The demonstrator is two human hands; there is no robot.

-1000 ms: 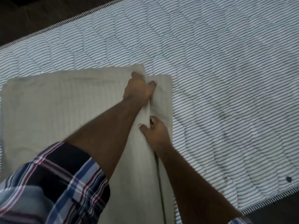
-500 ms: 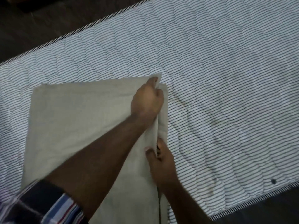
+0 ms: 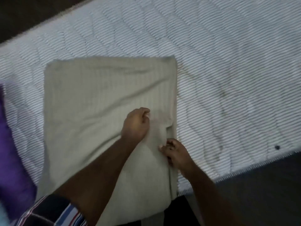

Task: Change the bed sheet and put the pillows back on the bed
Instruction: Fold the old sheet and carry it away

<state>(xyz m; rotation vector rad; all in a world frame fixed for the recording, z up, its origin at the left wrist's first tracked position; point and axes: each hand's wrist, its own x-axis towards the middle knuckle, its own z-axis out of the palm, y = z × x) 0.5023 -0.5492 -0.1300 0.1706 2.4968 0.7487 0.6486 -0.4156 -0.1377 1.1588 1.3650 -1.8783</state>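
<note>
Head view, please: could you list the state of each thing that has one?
Folded beige sheet: lying folded on the mattress, near end hanging over its edge.
Striped mattress: bare, uncovered.
Left hand: fingers curled, on the sheet.
Right hand: pinching the sheet's right edge.
Purple cloth: at the left, blurred.

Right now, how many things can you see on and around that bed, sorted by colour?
Beige: 1, the folded sheet
White with thin stripes: 1, the mattress
Purple: 1, a cloth at the left edge
Plaid: 1, the sleeve
Bare hands: 2, the left hand and the right hand, both on the sheet
Total: 6
</note>
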